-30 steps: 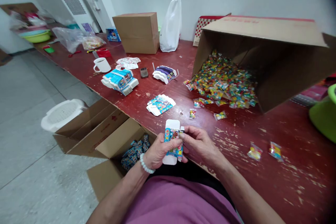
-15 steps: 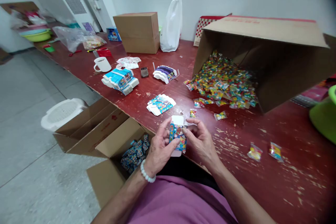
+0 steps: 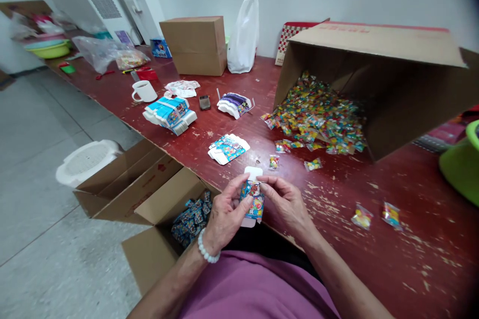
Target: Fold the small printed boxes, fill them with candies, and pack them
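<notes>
My left hand [image 3: 224,214] and my right hand [image 3: 286,204] both grip a small printed carton [image 3: 253,199] at the near edge of the red table [image 3: 374,219]. The carton stands upright with its white top flap raised. My right fingertips pinch its top edge while my left fingers wrap its side. A flat stack of the same cartons [image 3: 228,148] lies just beyond. Loose candy packets [image 3: 274,161] lie near my hands, and many more spill from a big tipped cardboard box [image 3: 374,75].
An open box on the floor [image 3: 175,219] at my left holds several finished cartons. More carton stacks [image 3: 169,113] [image 3: 235,104], a white mug [image 3: 143,91], a closed cardboard box [image 3: 195,45], a white plastic bag [image 3: 243,35] and a green tub [image 3: 462,162] stand on the table.
The carton has been turned and squeezed from flat into a narrower upright shape. Both hands shifted slightly up and right around it.
</notes>
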The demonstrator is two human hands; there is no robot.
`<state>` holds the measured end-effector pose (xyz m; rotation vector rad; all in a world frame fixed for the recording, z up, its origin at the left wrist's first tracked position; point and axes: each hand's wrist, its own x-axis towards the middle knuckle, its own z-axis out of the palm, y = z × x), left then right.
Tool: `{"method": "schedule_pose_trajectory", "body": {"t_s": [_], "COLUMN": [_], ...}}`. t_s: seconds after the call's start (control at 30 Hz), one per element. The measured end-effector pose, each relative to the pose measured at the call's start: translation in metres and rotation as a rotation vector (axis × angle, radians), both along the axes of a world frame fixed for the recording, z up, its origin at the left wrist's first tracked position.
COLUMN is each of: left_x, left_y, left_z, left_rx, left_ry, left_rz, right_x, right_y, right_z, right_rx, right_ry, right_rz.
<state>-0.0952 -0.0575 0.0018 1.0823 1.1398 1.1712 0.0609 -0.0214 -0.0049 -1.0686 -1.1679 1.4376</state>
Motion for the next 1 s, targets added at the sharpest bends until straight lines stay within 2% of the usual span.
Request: {"method": "schedule_pose_trajectory", "body": {"t_s": [0.23, 0.43, 0.53, 0.67, 0.77, 0.9, 1.0], "left_x": [-0.001, -0.001, 0.001, 0.001, 0.002, 0.004, 0.006], "left_y": [0.003, 0.002, 0.002, 0.004, 0.006, 0.005, 0.004], "left_z": [0.002, 0.005, 0.004, 0.003, 0.005, 0.006, 0.004], "left_rx": [-0.067, -0.148, -0.148, -0.071, -0.026, -0.162, -0.384], "left_ry": [-0.121, -0.231, -0.174, -0.029, -0.009, -0.281, -0.472], "left_rz": [-0.047, -0.057, -0.029, -0.008, 0.011, 0.056, -0.111], "right_x": [-0.002, 0.006, 0.007, 0.006, 0.007, 0.008, 0.007], "right_y": [-0.005, -0.004, 0.0, 0.003, 0.004, 0.001, -0.003], "right_z": [-0.009, -0.003, 0.003, 0.006, 0.008, 0.01, 0.007], "right_rx": [0.081, 0.016, -0.036, -0.128, -0.182, -0.135, -0.096], "right_ry": [0.063, 0.005, 0.032, 0.171, 0.198, 0.121, 0.1], "right_rz": [-0.081, 0.036, 0.047, 0.005, 0.049, 0.066, 0.052]}}
